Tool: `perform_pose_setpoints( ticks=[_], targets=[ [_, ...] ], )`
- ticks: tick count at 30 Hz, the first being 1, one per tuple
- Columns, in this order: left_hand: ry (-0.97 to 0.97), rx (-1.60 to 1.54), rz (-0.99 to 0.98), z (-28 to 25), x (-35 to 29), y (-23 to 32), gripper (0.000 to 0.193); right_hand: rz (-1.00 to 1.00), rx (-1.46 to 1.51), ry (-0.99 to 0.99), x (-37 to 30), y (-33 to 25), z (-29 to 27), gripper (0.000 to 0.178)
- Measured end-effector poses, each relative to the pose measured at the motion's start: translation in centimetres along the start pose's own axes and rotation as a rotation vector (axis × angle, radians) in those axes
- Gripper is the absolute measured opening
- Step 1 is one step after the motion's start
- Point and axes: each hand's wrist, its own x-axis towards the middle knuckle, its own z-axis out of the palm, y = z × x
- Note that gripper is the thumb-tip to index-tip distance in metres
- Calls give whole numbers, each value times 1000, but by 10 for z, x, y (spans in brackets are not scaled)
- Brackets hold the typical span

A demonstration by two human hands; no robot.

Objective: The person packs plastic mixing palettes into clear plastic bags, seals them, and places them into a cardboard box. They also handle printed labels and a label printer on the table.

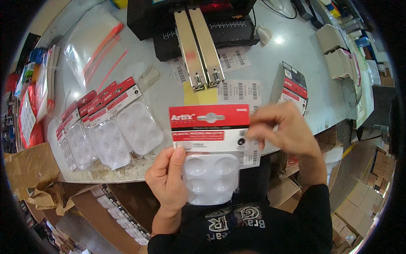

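Observation:
My left hand (169, 173) pinches the lower left of a red, black and white header card (203, 137) between thumb and fingers. Below the card hangs its white plastic paint palette (209, 180) with round wells, held upright before my chest. At the card's right edge is my right hand (287, 127), fingers curled and smeared by motion; whether they grip the card does not show. More packaged paint palettes (140, 127) lie overlapping on the table to the left. A small stack of loose header cards (294, 89) lies beyond my right hand.
A black machine (163, 44) with two metal rails (198, 51) stands at the far middle. Sheets of barcode labels (239, 91) and a yellow paper (198, 94) lie before it. Clear bags (91, 42) are at far left. An open carton (95, 216) with packed goods stands below the table.

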Motion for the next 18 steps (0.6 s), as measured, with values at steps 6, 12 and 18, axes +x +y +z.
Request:
perform_pose_setpoints(
  ticks=[6,12,18],
  targets=[
    [73,5,-2,1,4,-13,22,74,372,-100,-10,23,7,13],
    [-63,1,-87,-4,-6,10,22,128,568,-157,-19,25,21,10],
    [-95,20,-232,16,52,-28,25,148,762,134,35,53,29,12]
  ],
)
